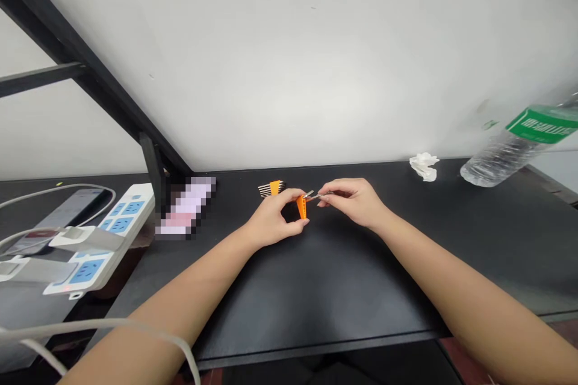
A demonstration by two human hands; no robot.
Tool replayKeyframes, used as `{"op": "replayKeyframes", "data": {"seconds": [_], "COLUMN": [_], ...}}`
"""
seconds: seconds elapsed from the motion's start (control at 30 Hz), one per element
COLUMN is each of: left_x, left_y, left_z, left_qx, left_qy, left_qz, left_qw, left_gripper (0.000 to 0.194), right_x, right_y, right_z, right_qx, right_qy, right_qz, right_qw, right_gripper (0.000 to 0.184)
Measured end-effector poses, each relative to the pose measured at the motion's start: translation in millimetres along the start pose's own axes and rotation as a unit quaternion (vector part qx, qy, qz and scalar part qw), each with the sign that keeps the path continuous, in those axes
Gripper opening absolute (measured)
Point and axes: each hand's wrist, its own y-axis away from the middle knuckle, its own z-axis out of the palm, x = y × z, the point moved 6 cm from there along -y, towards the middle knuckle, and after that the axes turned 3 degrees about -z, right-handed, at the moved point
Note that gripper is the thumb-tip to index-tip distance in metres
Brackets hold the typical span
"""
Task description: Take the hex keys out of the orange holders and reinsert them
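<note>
My left hand [275, 219] is closed around a small orange holder [301, 207], pinching it between thumb and fingers just above the black table [316, 288]. My right hand [354, 199] pinches a thin metal bit [315, 196] whose tip touches the top of the orange holder. Behind my left hand, a second orange holder [272, 188] with several metal bits in it lies flat on the table near the wall.
A white power strip [106, 234] with plugged-in adapters and white cables lies at the left. A black metal frame [90, 75] slants up the wall. A crumpled tissue [424, 166] and a tipped plastic water bottle [519, 144] sit at the back right.
</note>
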Motion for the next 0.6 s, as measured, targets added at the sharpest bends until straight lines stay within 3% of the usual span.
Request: {"op": "replayKeyframes", "data": {"seconds": [0.37, 0.6], "left_x": [-4, -1], "left_y": [2, 2], "left_z": [1.9, -0.2], "left_qx": [-0.004, -0.001], "left_qy": [0.038, 0.009], "left_qz": [0.022, 0.012], "left_qw": [0.999, 1.0], "left_gripper": [0.052, 0.045], "right_x": [4, -16], "right_y": [2, 7], "right_z": [6, 2], "right_qx": [-0.02, -0.003], "right_qy": [-0.017, 0.014], "right_qz": [0.003, -0.08], "right_qw": [1.0, 0.997], "right_gripper": [0.015, 0.017]}}
